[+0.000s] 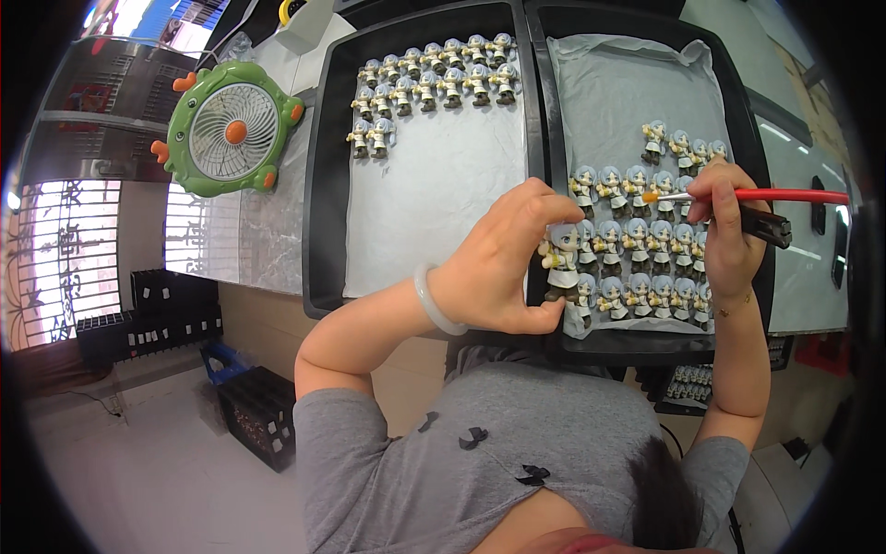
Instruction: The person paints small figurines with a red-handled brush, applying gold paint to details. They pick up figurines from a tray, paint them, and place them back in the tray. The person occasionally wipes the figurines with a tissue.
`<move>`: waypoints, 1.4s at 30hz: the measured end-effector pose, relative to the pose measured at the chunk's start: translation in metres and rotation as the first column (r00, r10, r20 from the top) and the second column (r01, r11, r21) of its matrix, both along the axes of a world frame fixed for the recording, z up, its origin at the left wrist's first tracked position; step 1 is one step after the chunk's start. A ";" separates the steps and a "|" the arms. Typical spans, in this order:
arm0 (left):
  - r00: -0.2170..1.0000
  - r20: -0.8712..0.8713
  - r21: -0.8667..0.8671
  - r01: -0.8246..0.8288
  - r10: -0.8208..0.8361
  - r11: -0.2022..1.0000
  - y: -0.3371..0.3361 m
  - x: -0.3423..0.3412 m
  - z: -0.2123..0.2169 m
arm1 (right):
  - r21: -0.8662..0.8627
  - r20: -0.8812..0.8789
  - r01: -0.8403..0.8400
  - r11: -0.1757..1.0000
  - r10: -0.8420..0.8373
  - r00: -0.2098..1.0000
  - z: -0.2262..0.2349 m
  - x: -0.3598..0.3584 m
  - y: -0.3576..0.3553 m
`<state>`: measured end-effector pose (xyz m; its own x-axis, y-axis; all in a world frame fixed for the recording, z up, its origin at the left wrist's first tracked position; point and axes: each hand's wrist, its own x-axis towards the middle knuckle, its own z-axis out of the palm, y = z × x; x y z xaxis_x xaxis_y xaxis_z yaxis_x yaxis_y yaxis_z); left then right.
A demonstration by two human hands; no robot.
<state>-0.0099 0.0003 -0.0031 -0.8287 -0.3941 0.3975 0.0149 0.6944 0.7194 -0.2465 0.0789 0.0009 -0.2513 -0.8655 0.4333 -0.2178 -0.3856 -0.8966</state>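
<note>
My left hand (494, 254) grips a small figurine (561, 263) upright between thumb and fingers, above the near left corner of the right tray. The figurine has pale blue-grey hair, a white outfit and dark boots. In my right hand (724, 217) is a paintbrush (794, 195) with a red handle, silver ferrule and orange tip. The tip points left, apart from the held figurine. A black object (768, 228) of unclear kind sticks out from the same hand. Rows of similar figurines (636, 238) lie beneath both hands in the black right tray (738, 106).
A black left tray (325, 175), lined with white sheet, holds rows of figurines (427, 90) at its far end. Left of it stands a green animal-shaped fan (235, 134) with orange feet. A black crate (258, 415) is on the floor. More figurines (689, 382) sit below the right tray.
</note>
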 end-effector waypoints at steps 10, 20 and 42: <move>0.990 0.060 -0.113 -0.123 0.131 0.986 0.004 -0.002 0.006 | -0.145 -0.147 -0.228 0.963 0.207 0.967 0.009 0.025 0.005; 0.965 0.130 -0.141 -0.211 0.230 0.967 0.004 -0.003 0.005 | -0.105 -0.353 -0.317 0.943 0.262 0.898 0.012 0.037 0.005; 0.971 -0.050 0.736 -0.122 0.234 0.666 -0.051 0.019 0.030 | -0.058 -0.095 0.022 0.998 -0.027 0.995 0.010 0.001 0.007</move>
<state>0.0089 -0.0507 0.0270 -0.6747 -0.7378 0.0198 0.0777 -0.0442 0.9960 -0.2452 0.0863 0.0111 -0.2276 -0.8330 0.5043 -0.3113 -0.4285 -0.8482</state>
